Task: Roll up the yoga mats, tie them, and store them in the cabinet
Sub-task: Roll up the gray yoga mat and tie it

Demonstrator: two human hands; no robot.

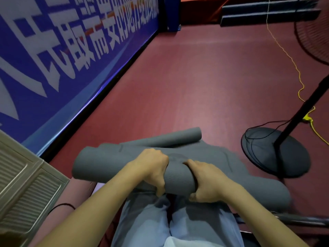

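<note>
Grey foam, ribbed along its length: a rolled yoga mat point(99, 163) held crosswise low in the view, just above light blue trousers point(153, 221). Gripped near its middle by both hands. Left hand point(153, 168) wrapped over the top of the roll, fingers curled down the far side, thumb hooked under the near edge. Right hand point(204, 180) clamped round the roll just beside the left, thumb on top, fingers tucked beneath and out of sight. Between the two hands, a dented, bunched patch of foam. Left end of the roll jutting out past the left forearm, toward a beige louvred cabinet door point(26, 186) at the lower left corner.

Beyond the hands, more grey mat point(213, 154) spread on the dark red floor point(195, 77), possibly the unrolled tail of the same mat, though hard to tell through the motion blur. On top of it, at the far edge, a second, thinner grey roll point(178, 137) lying at a slant.

To the left, a blue banner point(53, 50) with large white characters, running along the floor's edge. To the right, the round black base point(274, 154) and slanting pole of a standing fan, a thin black cable looped over the base. Near it, a yellow cord point(292, 59) trailing across the floor.
</note>
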